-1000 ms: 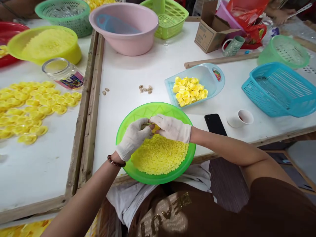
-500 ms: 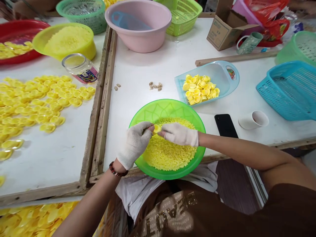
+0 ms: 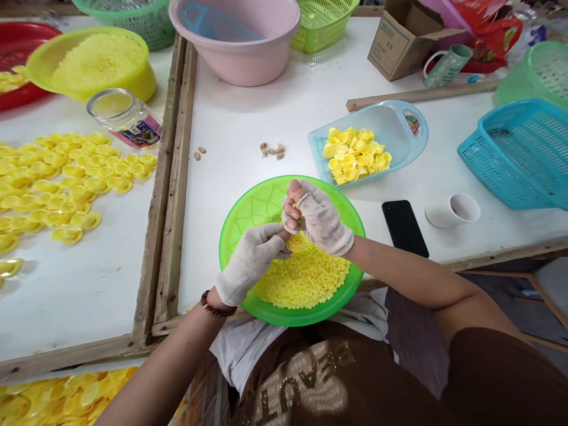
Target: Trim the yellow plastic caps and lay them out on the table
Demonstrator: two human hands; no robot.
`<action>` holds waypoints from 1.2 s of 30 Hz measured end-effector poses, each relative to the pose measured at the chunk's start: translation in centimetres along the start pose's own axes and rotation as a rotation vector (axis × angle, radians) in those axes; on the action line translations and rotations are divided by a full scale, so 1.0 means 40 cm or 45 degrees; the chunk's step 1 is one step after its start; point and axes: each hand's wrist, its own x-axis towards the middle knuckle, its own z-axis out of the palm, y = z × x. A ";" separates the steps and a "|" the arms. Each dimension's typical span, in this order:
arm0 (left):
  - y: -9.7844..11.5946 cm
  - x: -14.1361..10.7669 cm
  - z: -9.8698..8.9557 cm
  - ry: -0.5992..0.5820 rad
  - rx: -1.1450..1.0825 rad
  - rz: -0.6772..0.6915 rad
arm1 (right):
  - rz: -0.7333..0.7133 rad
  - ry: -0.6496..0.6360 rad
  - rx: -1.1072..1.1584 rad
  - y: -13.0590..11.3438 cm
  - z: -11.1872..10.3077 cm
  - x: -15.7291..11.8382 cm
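Both hands wear white gloves with bare fingertips and hover over a green bowl [image 3: 246, 207] on my lap side of the table. Small yellow pellets [image 3: 306, 278] fill much of the bowl. My left hand [image 3: 257, 254] pinches a small yellow cup [image 3: 296, 242] by its edge. Just above the cup, my right hand [image 3: 317, 213] has its fingers curled against the thumb, with a tiny yellow bit at the tips. Beyond the bowl lies a light blue scoop [image 3: 402, 151] holding yellow cups [image 3: 355, 155].
At right are a phone [image 3: 404, 228], a paper cup [image 3: 452, 211] and a blue basket [image 3: 515, 160]. A wooden strip [image 3: 174, 177] divides the table; left of it are many yellow cups [image 3: 66, 177], a jar [image 3: 126, 121] and a yellow basin [image 3: 144, 74]. A pink basin [image 3: 248, 56] stands behind.
My right hand has lifted and turned, its fingers now curled above the yellow cup. My left hand has moved slightly right and lower with the cup. The view has shifted a little.
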 end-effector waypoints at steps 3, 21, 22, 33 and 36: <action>-0.013 0.003 -0.003 0.022 -0.023 -0.005 | 0.043 -0.001 0.027 -0.012 0.000 0.003; 0.000 -0.046 -0.071 0.280 0.021 0.198 | -0.860 -0.548 -2.009 -0.024 -0.063 -0.102; 0.000 -0.046 -0.064 0.285 0.075 0.221 | -0.885 -0.555 -2.071 -0.022 -0.048 -0.096; 0.031 -0.096 -0.146 0.756 -0.068 0.104 | -0.699 -0.745 -2.052 -0.018 -0.127 -0.092; 0.057 -0.138 -0.266 0.991 -0.111 0.079 | -0.706 -0.632 -2.055 -0.033 -0.217 -0.103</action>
